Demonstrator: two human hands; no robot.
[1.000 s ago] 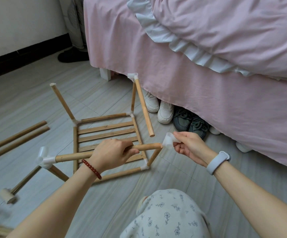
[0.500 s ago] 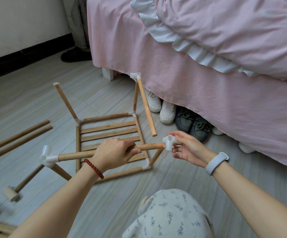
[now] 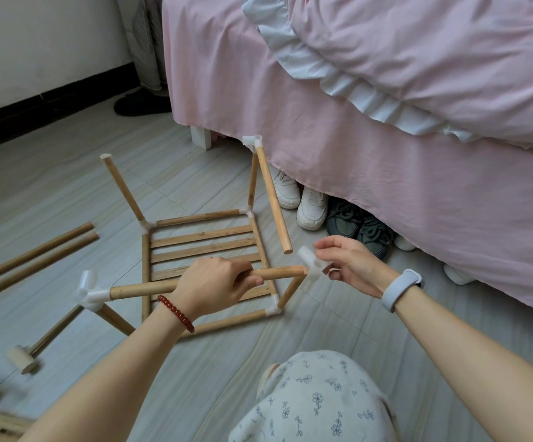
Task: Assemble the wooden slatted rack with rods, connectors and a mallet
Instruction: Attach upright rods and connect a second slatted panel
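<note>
Both hands are working at the near right corner of the half-built wooden rack [image 3: 201, 247]; the left hand [image 3: 217, 282] is curling its fingers around a horizontal rod [image 3: 150, 287], gripping it near its right end, with a red bead bracelet [image 3: 175, 312] sitting on the wrist; the right hand [image 3: 351, 266] is pinching a white plastic connector [image 3: 311, 261] between thumb and fingertips, holding it right at the rod's free end and above the top of a short upright rod [image 3: 290, 290] rising from the frame's corner; whether the connector is already seated on either rod is not clear; a pale fitness band [image 3: 400, 288] is wrapping the right wrist, and no writing is showing on it. The rack is lying on the grey plank floor [image 3: 67, 186], its slatted panel flat and uprights leaning outward, beside a bed with a pink skirt [image 3: 418, 202]; the held rod's left end is plugging into another white connector [image 3: 89, 290]; a small wooden mallet [image 3: 32, 349] is lying on the floor to the left, just in front of two loose rods [image 3: 32, 256] lying side by side; white sneakers [image 3: 303, 199] and dark sneakers [image 3: 360, 231] are sitting under the bed's edge, and no brand mark on them is readable; a floral-print knee [image 3: 316, 400] is filling the lower foreground.
</note>
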